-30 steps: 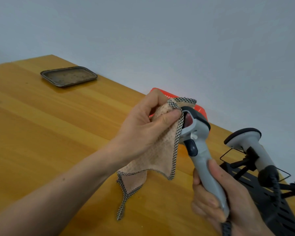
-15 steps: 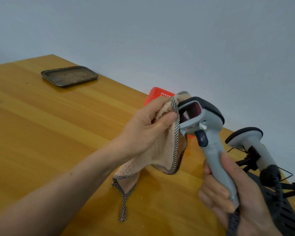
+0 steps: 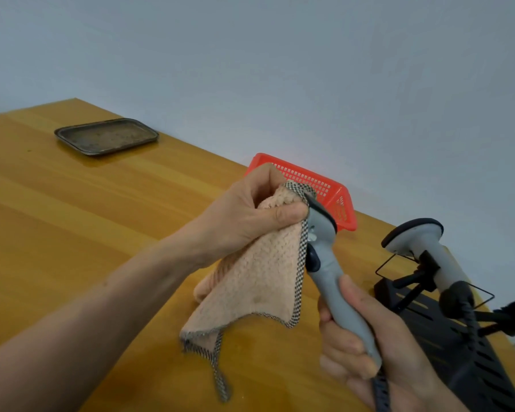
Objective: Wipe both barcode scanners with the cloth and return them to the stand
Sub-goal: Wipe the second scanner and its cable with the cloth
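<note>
Scanner, rigid and probably light, was gripped by its handle in your right hand over the desk's right edge. Your left hand pinched the limp cloth over its head (the other scanner sat on the stand).

Light is being reflected by the glossy wooden table. A nubby cloth is being shown against the smooth plastic scanner.
</note>
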